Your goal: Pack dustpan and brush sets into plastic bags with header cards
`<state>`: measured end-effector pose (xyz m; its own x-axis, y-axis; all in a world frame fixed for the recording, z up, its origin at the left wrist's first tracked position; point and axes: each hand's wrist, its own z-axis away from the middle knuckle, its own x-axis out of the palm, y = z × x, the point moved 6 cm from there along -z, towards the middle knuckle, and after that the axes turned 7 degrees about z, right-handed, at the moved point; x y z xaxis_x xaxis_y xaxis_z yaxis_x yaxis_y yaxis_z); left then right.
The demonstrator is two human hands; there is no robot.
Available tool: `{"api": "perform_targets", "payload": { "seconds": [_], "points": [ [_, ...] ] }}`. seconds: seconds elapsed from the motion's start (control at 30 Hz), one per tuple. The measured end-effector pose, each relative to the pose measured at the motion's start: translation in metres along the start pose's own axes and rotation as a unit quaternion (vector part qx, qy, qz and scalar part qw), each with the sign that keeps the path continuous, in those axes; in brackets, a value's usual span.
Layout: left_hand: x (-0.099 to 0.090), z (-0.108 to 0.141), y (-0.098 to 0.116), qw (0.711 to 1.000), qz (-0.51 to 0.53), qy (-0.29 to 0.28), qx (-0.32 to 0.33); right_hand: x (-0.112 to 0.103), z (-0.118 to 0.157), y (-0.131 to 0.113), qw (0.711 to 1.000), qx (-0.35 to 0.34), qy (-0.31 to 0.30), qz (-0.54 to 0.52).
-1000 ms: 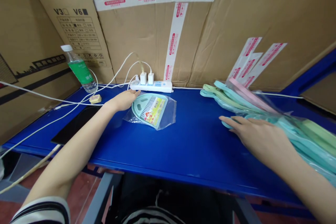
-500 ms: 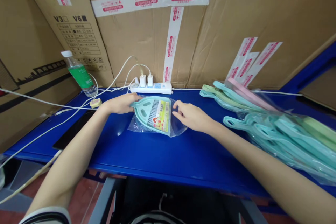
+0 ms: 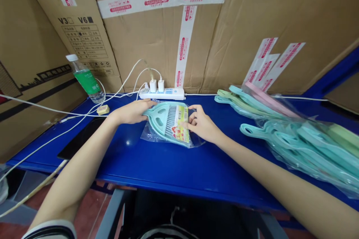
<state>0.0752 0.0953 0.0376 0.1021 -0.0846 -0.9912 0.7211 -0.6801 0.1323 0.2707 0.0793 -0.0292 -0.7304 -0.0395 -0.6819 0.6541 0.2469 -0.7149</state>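
Two bare arms are reaching across a glossy blue metal workbench [image 3: 168, 170], a black-and-white striped sleeve [image 3: 49, 232] showing at the lower left. The person's left hand [image 3: 130, 112] is lying flat, fingers together, beside the short handle end of a pale-teal plastic dustpan [image 3: 158, 117] sealed in a clear plastic bag [image 3: 147, 136]. The pkg is sitting mid-bench, touching both hands. The right hand [image 3: 200, 123] is curling over the pan's far side, fingers on a yellow-and-red paper label [image 3: 181, 129]; whether they are pinching the film, can't tell.

Risk: slick film skidding on the glossy top if pressure is uneven; a knock could also send the stack of bagged pale-teal long-handled plastic pieces [image 3: 303, 149], at right, sliding toward the bench edge.

Fingers are hiding part of the label, its print is too small to read, and the stack is cut off by the frame. Farther back, a white power strip [image 3: 165, 94] is feeding tangled white cables [image 3: 123, 76] beside a green-labelled water bottle [image 3: 85, 78], against brown cardboard cartons [image 3: 151, 44].
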Motion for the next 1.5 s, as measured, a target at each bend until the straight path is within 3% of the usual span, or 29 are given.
{"api": "perform_targets", "payload": {
  "seconds": [0.2, 0.3, 0.47, 0.53, 0.63, 0.77, 0.83, 0.93, 1.03, 1.13, 1.27, 1.5],
  "points": [
    [-0.018, 0.010, -0.023, 0.996, -0.060, 0.031, -0.058, -0.024, -0.018, 0.016, 0.999, -0.020, 0.016, 0.048],
    [-0.034, 0.022, -0.040, 0.991, -0.073, 0.062, -0.093, -0.037, -0.030, 0.020, 0.993, -0.046, -0.012, 0.110],
    [-0.052, 0.038, -0.050, 0.992, -0.017, 0.095, -0.084, -0.020, -0.050, -0.002, 0.974, -0.145, -0.085, 0.151],
    [-0.055, 0.041, -0.048, 0.992, -0.006, 0.103, -0.078, -0.011, -0.058, -0.017, 0.969, -0.188, -0.071, 0.147],
    [-0.056, 0.043, -0.042, 0.993, 0.000, 0.102, -0.063, -0.011, -0.064, -0.030, 0.968, -0.209, -0.004, 0.139],
    [-0.050, 0.039, -0.033, 0.995, 0.003, 0.094, -0.040, -0.040, -0.047, -0.035, 0.968, -0.185, 0.119, 0.119],
    [-0.046, 0.033, -0.029, 0.995, 0.000, 0.098, -0.033, -0.052, -0.031, -0.036, 0.972, -0.168, 0.153, 0.058],
    [-0.037, 0.022, -0.019, 0.994, 0.007, 0.105, -0.008, -0.042, -0.015, -0.028, 0.992, -0.077, 0.036, -0.091],
    [-0.024, 0.011, -0.004, 0.992, 0.013, 0.120, 0.039, -0.023, -0.004, -0.012, 0.973, 0.043, -0.052, -0.221],
    [-0.011, 0.002, 0.005, 0.989, 0.009, 0.131, 0.066, -0.020, -0.003, 0.003, 0.955, 0.087, -0.050, -0.278],
    [-0.004, -0.001, 0.015, 0.983, -0.026, 0.159, 0.087, -0.028, -0.009, 0.015, 0.953, 0.084, -0.025, -0.291],
    [0.004, 0.006, 0.060, 0.954, -0.117, 0.184, 0.203, -0.041, -0.011, 0.014, 0.947, 0.075, 0.006, -0.313]
  ]
}}
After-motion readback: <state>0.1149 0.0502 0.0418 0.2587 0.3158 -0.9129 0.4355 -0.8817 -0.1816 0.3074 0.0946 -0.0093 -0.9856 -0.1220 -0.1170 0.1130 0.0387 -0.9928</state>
